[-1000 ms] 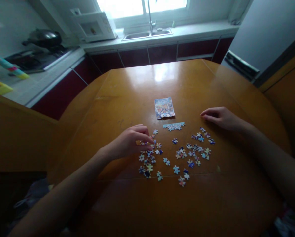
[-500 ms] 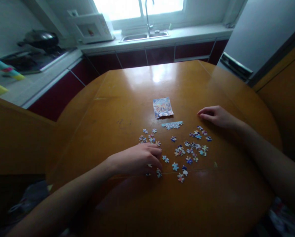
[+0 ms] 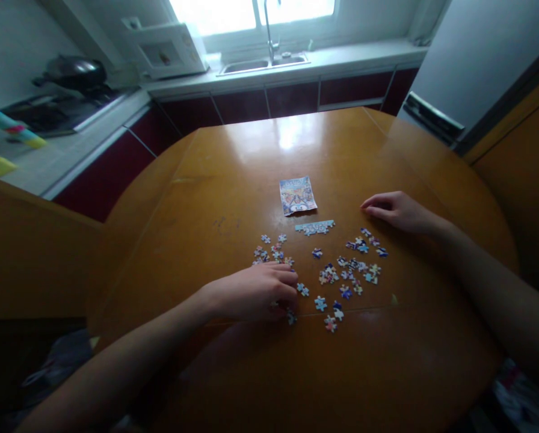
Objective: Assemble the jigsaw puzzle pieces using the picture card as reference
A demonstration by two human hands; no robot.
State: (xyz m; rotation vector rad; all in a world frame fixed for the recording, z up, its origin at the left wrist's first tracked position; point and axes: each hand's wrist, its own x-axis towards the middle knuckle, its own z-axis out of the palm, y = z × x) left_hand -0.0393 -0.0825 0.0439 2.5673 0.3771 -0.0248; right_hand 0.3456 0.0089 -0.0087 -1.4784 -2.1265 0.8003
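My left hand (image 3: 258, 291) is low over the near left part of the loose jigsaw pieces, palm down with its fingers curled in. Its fingertips and whatever they may hold are hidden. One jigsaw piece (image 3: 292, 316) shows just under the fingers, and a small cluster of pieces (image 3: 277, 248) lies beyond the knuckles. On the right, my right hand (image 3: 398, 210) rests on the tabletop, loosely extended, with a gap between thumb and fingers and nothing visible in it. More scattered pieces (image 3: 351, 264) lie between the hands. A joined strip of puzzle (image 3: 314, 227) is behind them.
A small printed picture sheet (image 3: 298, 196) lies beyond the strip on the wooden table (image 3: 170, 240). Farther back are a counter with a sink (image 3: 246, 66), a white microwave (image 3: 170, 51) and, at left, a pan (image 3: 77, 72) on a stove. A fridge (image 3: 477, 66) stands at right.
The fingers of my left hand have curled in more, and its thumb is now mostly out of sight. My right hand stays where it was.
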